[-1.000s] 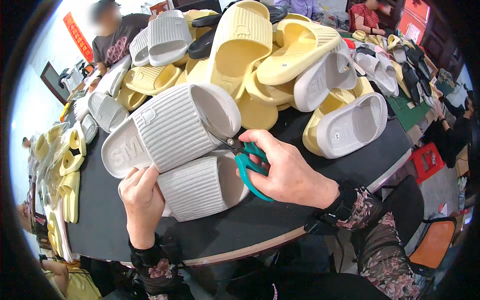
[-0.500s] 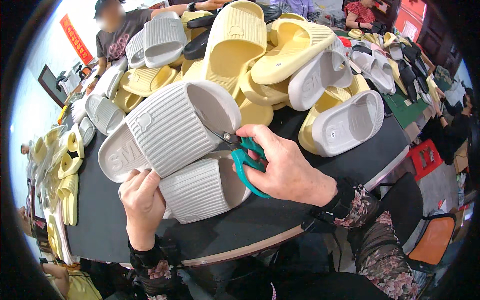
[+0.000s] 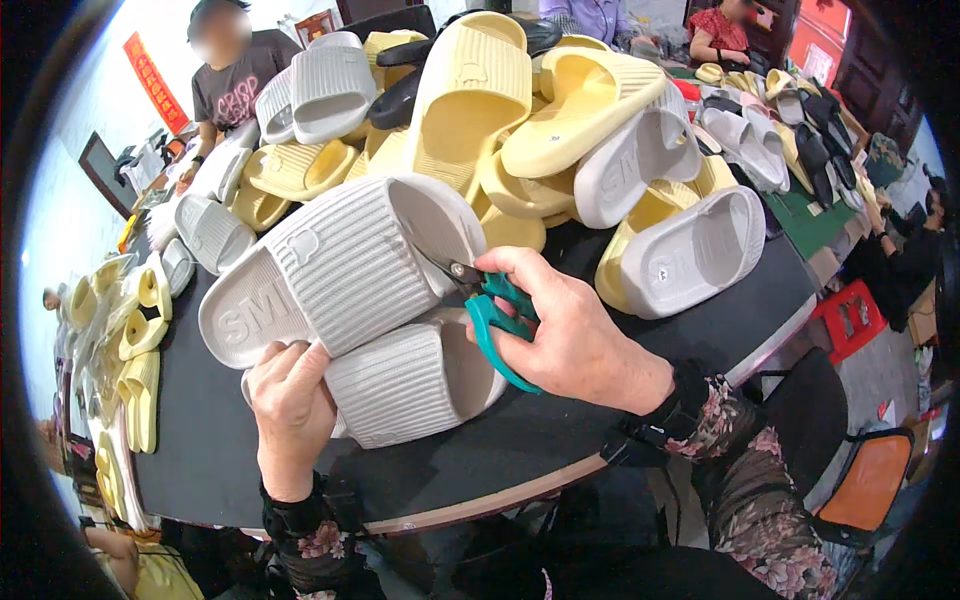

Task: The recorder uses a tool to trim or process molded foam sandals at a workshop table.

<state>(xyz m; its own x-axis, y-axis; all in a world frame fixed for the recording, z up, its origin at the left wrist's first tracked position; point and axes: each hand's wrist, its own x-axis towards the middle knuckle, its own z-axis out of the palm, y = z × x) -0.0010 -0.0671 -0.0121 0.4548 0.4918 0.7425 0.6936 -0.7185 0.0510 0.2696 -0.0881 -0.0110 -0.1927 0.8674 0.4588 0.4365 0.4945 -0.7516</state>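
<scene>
My left hand (image 3: 290, 410) is closed on the near side edge of a light grey ribbed slide slipper (image 3: 350, 265), which lies tilted over a second grey slipper (image 3: 395, 390). Fingers of my right hand (image 3: 595, 345) are wrapped through the handles of green-handled scissors (image 3: 482, 322). Their dark blades reach the toe-side edge of the upper slipper's strap. The blade tips are partly hidden against that edge, so I cannot tell whether they are touching it. A raised bear-shaped mark is on the strap.
A high pile of yellow slippers (image 3: 470, 100), with grey and black ones among them, rises behind my hands on the dark table (image 3: 210, 420). A grey slipper (image 3: 700, 250) leans on a yellow one at right. Co-workers sit beyond. A red stool (image 3: 850, 318) stands right.
The upper slipper has shifted slightly down and turned a little, with my hands nearly in place. A co-worker's arm stretched out behind the pile is gone from view.
</scene>
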